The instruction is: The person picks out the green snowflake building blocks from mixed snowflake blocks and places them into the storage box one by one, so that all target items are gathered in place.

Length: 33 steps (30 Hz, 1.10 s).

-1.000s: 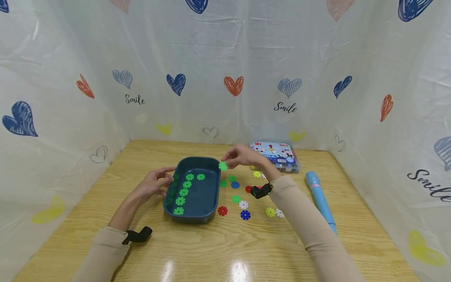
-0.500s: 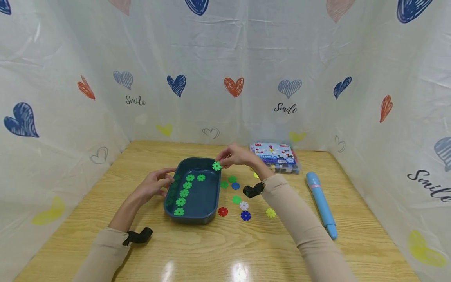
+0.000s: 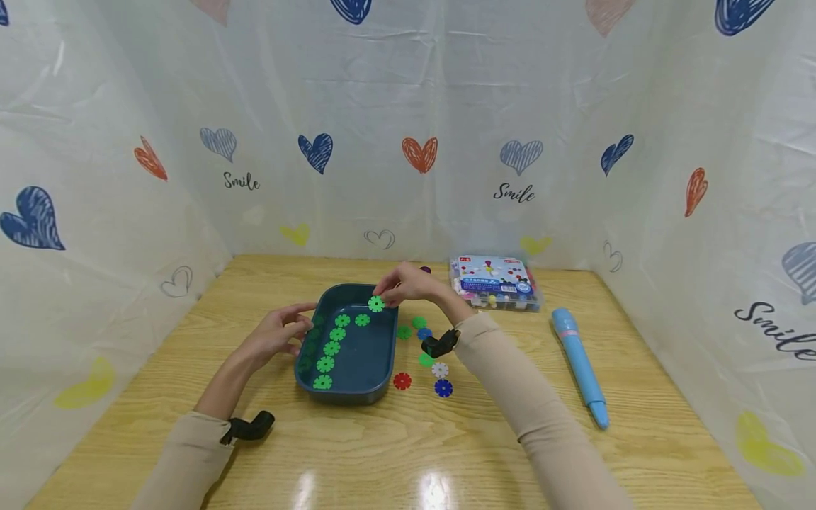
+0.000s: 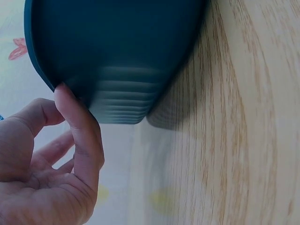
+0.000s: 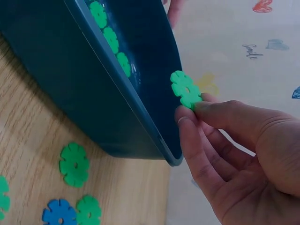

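My right hand [image 3: 408, 282] pinches a green notched plastic building disc [image 3: 376, 304] between thumb and fingers. It holds the disc over the far right corner of a dark blue plastic basin [image 3: 363, 361]; the right wrist view shows this disc [image 5: 186, 90] tilted beside the rim. At the basin's left side my left hand [image 3: 277, 334] holds the rim, with a fingertip [image 4: 65, 93] right at its edge in the left wrist view. Inside the basin, several green discs [image 3: 331, 348] form a line down the left, and another green disc [image 3: 362, 320] lies right of its top.
Right of the basin lie loose green, blue, white and red discs [image 3: 402, 381], some partly behind my right wrist. A clear box [image 3: 494, 283] with a printed label stands at the back. A light blue pen-shaped tube [image 3: 580, 368] lies at the right. Patterned curtains enclose the table.
My right hand has moved left with the green disc, from outside the basin's far right corner to over its inside. The left hand has stayed at the rim.
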Tool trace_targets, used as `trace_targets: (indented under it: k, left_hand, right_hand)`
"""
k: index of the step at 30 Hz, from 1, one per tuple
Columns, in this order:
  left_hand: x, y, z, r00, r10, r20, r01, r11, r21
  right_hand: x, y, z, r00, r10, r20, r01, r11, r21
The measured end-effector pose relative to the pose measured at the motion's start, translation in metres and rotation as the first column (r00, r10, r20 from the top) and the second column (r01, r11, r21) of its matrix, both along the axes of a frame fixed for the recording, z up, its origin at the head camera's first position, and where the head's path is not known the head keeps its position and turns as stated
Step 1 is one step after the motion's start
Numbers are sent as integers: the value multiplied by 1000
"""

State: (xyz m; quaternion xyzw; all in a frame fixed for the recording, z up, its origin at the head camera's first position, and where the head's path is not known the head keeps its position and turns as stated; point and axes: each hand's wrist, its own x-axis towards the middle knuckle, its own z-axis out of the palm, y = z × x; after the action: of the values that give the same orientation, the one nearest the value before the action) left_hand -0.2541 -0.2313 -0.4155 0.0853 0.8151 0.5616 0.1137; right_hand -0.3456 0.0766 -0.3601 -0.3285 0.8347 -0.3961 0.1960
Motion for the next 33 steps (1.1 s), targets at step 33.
trace_targets:
  k: [33]
  left_hand:
    - [-2,0,0,1000,11,13,-11,1000,-18]
  right_hand:
    - [-1,-53,-19,998,55,30,-60,978,199]
